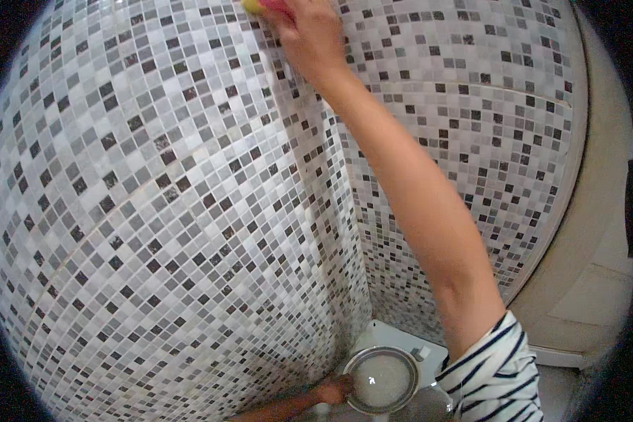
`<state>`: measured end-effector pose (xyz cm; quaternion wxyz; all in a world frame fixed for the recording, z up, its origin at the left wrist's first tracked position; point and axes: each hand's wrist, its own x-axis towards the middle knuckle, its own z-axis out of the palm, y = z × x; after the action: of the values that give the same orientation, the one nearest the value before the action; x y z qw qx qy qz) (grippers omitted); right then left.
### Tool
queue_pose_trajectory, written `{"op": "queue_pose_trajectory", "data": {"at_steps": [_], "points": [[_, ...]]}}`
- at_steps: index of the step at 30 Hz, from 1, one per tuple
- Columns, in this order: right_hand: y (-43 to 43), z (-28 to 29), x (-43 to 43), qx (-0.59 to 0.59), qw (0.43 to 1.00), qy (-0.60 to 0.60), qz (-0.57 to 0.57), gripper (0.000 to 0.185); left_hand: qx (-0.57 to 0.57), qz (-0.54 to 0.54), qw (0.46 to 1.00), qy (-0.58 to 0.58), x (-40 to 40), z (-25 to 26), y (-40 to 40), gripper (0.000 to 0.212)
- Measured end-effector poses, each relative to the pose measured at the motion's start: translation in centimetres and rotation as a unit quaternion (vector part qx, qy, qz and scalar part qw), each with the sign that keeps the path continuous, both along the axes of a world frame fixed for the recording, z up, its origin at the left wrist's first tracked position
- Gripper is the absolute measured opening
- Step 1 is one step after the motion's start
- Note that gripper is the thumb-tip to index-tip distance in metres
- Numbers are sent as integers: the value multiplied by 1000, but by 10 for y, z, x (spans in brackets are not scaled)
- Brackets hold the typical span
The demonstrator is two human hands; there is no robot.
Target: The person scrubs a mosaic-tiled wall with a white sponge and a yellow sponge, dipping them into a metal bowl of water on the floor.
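At the top edge of the view my right hand (316, 45) grips a yellow and pink sponge (278, 8), partly cut off by the frame. It is against or very close to the mosaic tile wall (190, 174), near the corner where two tiled walls meet. Low in the view, my left hand (335, 389) holds the side of a round metal bowl (415, 381). Cloudy whitish liquid (382, 379) fills much of the bowl, with a bright reflection on its surface. My right forearm crosses in front of the second tiled wall (485, 158).
Beneath the bowl, in the corner, is a white surface (387, 333) with a small fitting (421, 352) on it. To the right, the tiling ends at a pale vertical edge (580, 142), beyond which is a beige surface (585, 253).
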<state>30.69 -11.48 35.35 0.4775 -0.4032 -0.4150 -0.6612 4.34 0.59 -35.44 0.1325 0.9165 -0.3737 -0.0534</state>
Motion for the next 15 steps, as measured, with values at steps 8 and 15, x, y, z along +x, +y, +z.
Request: {"op": "queue_pose_trajectory", "data": {"at_steps": [8,15], "points": [[2,-262,-27,-69,973,220,14,43,-75,22,987,142,-12,-50,25,42],[-50,-411,-55,-204,886,414,43,39,223,0,963,149,11,70,-33,44]]}}
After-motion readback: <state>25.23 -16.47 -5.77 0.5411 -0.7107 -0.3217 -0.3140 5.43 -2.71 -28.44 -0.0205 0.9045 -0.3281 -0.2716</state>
